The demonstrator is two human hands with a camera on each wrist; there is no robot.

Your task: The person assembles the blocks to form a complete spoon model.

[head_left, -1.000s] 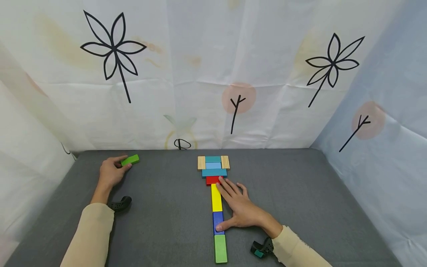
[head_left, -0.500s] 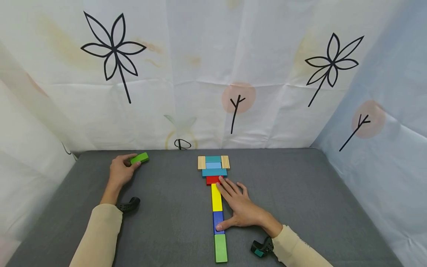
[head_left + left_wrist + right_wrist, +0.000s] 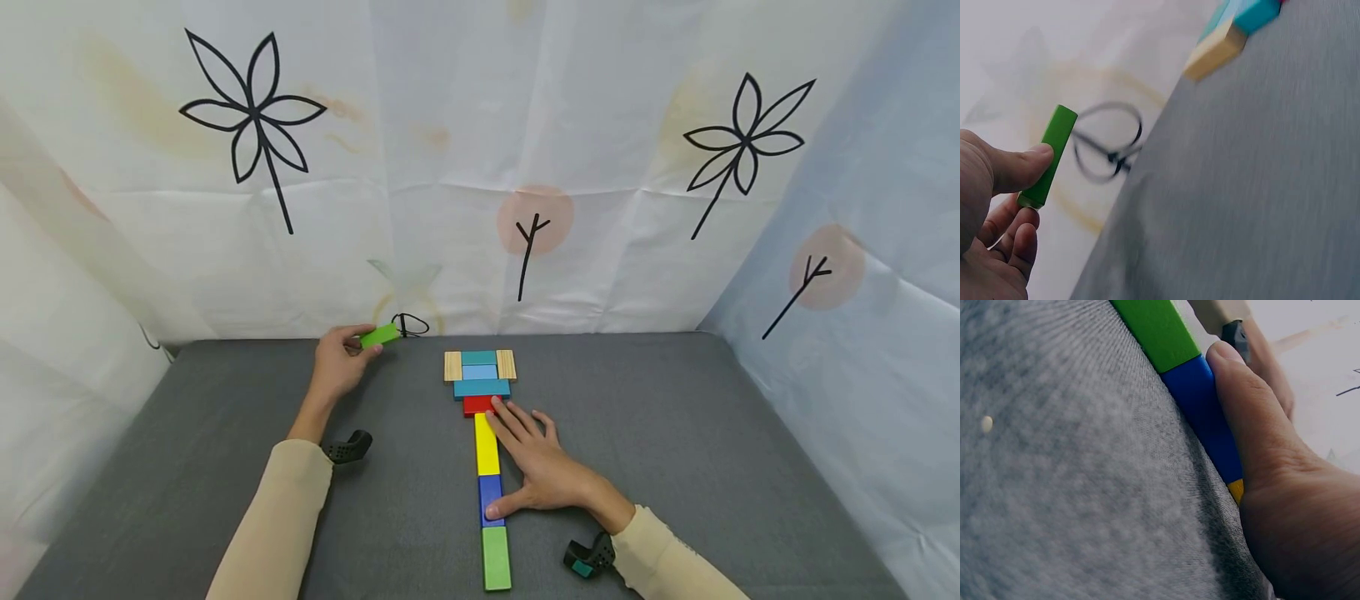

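Note:
Near the back edge of the table, my left hand (image 3: pixel 337 364) pinches a green block (image 3: pixel 380 336) between thumb and fingers; the left wrist view shows this green block (image 3: pixel 1056 150) held up in front of the backdrop. My right hand (image 3: pixel 546 467) rests spread along a column of flat blocks. Its fingertips touch the red block (image 3: pixel 476 406) and the top of the yellow block (image 3: pixel 487 450), and its thumb lies on the blue block (image 3: pixel 489 493). A light green block (image 3: pixel 496 558) forms the column's near end.
Above the red block lie a long teal block (image 3: pixel 482 389), a light blue block (image 3: pixel 479 372), a small teal block (image 3: pixel 478 357) and two wooden blocks (image 3: pixel 453 367) at the sides. A white patterned cloth (image 3: pixel 450 167) hangs behind the grey table (image 3: pixel 645 400).
My left hand has moved right and slightly toward the back, carrying the green block nearer the column's far end. The right hand and the laid blocks have stayed in place.

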